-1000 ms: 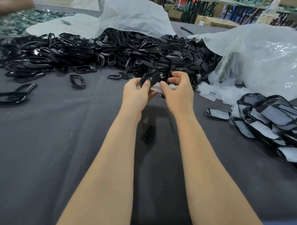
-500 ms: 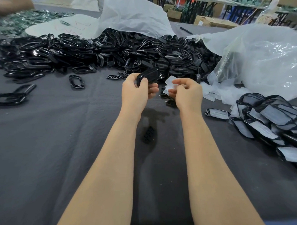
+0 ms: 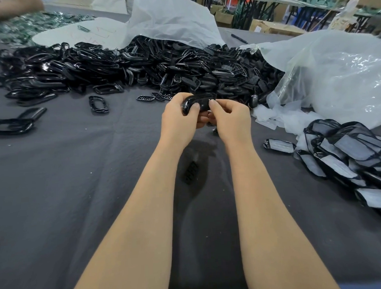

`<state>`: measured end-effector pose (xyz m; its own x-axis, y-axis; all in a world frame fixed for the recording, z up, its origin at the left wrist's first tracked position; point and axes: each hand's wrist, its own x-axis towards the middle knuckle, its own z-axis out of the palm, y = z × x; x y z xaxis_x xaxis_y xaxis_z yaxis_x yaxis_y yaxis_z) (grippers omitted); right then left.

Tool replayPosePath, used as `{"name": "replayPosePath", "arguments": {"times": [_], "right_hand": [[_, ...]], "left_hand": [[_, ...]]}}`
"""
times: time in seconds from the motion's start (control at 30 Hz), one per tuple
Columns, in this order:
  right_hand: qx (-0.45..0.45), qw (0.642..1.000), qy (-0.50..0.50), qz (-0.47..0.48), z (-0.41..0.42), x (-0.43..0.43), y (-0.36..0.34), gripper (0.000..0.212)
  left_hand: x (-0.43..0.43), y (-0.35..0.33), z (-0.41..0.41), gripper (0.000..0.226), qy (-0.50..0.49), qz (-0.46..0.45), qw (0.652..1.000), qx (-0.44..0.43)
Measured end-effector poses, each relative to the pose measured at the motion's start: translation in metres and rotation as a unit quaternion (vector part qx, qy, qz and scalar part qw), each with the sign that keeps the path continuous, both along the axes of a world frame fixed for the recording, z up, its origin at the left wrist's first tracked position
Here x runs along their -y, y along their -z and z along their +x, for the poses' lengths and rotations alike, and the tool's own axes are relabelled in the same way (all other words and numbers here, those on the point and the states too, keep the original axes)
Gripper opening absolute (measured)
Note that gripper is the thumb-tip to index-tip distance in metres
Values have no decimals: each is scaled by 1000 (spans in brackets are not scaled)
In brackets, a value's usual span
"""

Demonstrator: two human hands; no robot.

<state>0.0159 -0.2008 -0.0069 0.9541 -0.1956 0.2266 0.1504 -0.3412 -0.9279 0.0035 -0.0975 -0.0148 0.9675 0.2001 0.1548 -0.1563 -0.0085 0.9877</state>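
A dark grey cloth covers the whole tabletop, creased in places, and behind it the room shows metal-legged benches and cardboard boxes on the floor. A long heap of black plastic parts runs across the far side, spilling from under a white bag; a larger clear plastic bag slumps at the right, cut off by the frame edge. In front of that bag lies a stack of film-covered pieces, also cut off at the right, with loose white film scraps beside it. A small slotted part rests in the shadow between the forearms, and its detail is hard to make out. The glossy black piece, curved and rounded at its left end, is held above the tabletop just in front of the heap. The left hand wraps its fingers round that rounded end with the thumb on top. The right hand pinches the other end between thumb and forefinger, its remaining fingers curled; whether it perhaps also holds a scrap of film is hidden.
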Motion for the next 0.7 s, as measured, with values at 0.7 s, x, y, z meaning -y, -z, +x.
{"name": "replayPosePath", "arguments": {"times": [0.7], "right_hand": [[78,996,-12,-40,-8,-4,-5,9]], "left_hand": [[0,2,1,17,-9,11,1000,12]]}}
